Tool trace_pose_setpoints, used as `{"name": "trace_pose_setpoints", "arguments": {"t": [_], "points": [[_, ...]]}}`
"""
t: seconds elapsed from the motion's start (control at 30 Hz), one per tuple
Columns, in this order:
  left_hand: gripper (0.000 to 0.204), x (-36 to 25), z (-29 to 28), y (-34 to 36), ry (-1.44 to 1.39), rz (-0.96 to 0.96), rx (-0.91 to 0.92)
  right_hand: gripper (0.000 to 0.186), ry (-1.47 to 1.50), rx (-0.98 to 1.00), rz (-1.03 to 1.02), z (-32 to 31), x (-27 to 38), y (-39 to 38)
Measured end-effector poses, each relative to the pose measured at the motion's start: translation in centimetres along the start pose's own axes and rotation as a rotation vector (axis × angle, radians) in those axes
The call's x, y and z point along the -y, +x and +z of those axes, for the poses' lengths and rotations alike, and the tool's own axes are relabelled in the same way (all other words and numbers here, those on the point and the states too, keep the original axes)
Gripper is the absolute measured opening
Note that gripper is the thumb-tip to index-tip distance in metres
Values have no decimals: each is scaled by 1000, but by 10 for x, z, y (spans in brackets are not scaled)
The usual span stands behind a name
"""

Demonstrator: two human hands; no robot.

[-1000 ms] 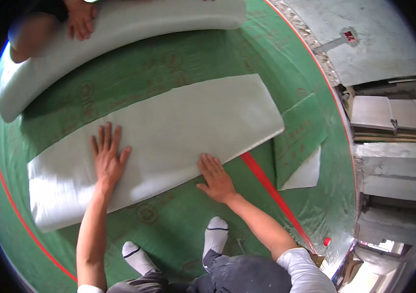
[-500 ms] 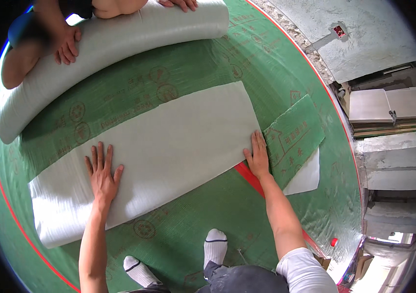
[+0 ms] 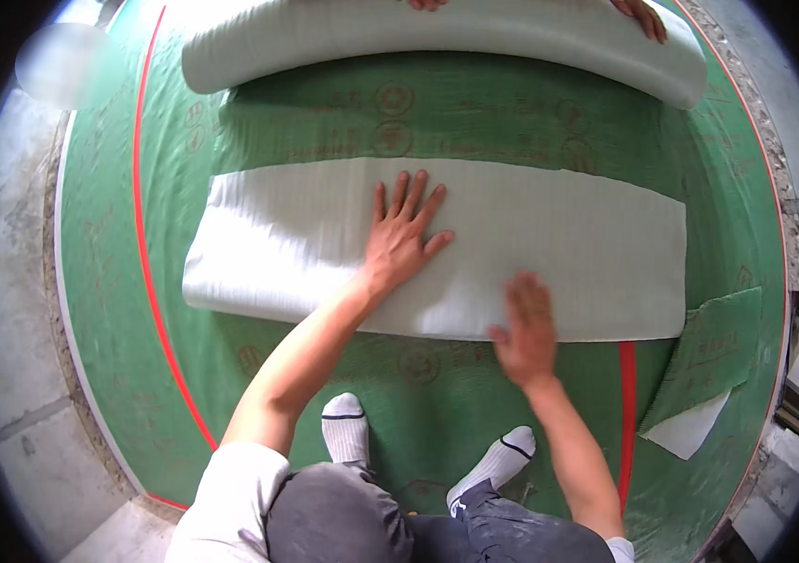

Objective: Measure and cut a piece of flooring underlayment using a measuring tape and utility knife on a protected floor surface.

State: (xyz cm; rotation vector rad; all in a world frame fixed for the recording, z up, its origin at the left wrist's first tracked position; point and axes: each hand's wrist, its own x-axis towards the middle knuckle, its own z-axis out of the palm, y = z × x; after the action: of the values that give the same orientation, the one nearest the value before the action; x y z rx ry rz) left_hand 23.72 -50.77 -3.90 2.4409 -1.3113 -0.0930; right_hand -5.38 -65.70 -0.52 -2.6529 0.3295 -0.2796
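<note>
While my left hand (image 3: 399, 239) presses flat, fingers spread, my right hand (image 3: 523, 328) has slid back left along the white foam sheet (image 3: 596, 253), open and blurred.

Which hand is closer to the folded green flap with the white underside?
Right. The right hand lies nearer the green flap; the left hand rests on the white sheet, farther away.

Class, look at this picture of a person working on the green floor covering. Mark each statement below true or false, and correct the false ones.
1. The left hand lies flat on the white sheet. True.
2. The right hand grips a knife. False: it holds nothing and is at the sheet's near edge.
3. The person wears white socks. True.
4. The green mat is bare of other material. False: a white roll lies across its far side, another person's hand on it.
</note>
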Motion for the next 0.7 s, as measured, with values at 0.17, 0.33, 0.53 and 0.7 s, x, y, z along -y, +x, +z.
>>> {"name": "trace_pose_setpoints", "arguments": {"t": [0.17, 0.33, 0.53, 0.7], "points": [[82, -6, 7, 2, -21, 29, -71, 86, -45, 59, 31, 58, 36, 29], [85, -4, -17, -9, -57, 8, -45, 84, -99, 79, 18, 67, 50, 29], [97, -115, 5, -114, -275, 342, 34, 70, -142, -6, -158, 53, 0, 19], [98, -82, -7, -144, -269, 126, 106, 77, -310, 36, -74, 80, 18, 21]]}}
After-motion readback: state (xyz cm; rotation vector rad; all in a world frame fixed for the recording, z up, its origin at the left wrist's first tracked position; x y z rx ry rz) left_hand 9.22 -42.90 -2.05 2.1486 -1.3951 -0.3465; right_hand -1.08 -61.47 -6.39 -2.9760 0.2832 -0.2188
